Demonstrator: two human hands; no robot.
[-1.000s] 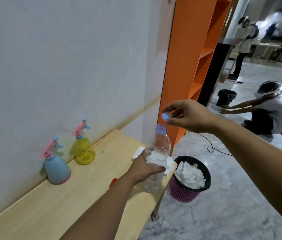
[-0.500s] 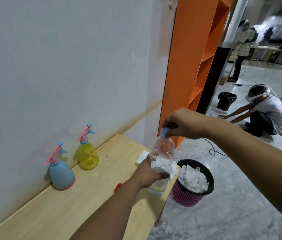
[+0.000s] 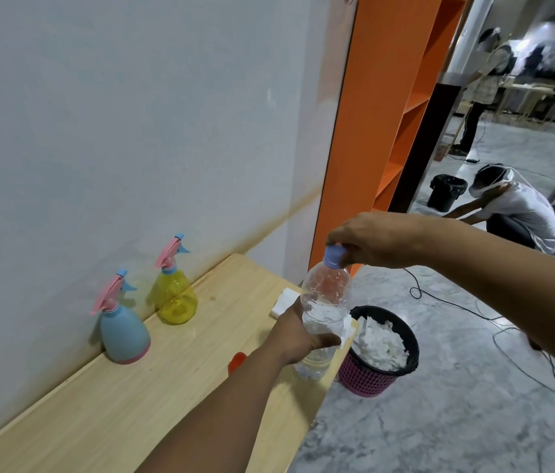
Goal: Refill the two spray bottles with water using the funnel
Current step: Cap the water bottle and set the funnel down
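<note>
Over the right-hand end of the wooden table [image 3: 105, 404], the person holds a clear water bottle [image 3: 323, 312] upright with both hands. From where the camera looks, the left hand [image 3: 298, 337] comes in from about six o'clock, its grip clenched around the bottle's middle, fingers wrapped over the front. The right hand [image 3: 376, 238] reaches in from three o'clock, its grip pinched on the blue cap [image 3: 333, 257] sitting on the bottle's neck. Water fills the lower part of the bottle; the upper part looks empty.

Against the wall [image 3: 115, 114], towards ten o'clock of the bottle, stand the two spray bottles, well apart from the hands. The blue spray bottle [image 3: 124, 331] is the nearer one and the yellow spray bottle [image 3: 175, 295] stands just beyond it; both are upright with pink trigger heads on. A small orange thing [image 3: 236, 360] peeks out from behind the left forearm, too hidden to say what it is. White paper napkins [image 3: 284, 300] lie on the table's far corner, behind the bottle.

On the floor [image 3: 456, 421], just off the table's end at about four o'clock of the bottle, sits a pink bin [image 3: 366, 377] with a black liner, filled with crumpled white paper. An orange shelf [image 3: 388, 114] rises at twelve o'clock
</note>
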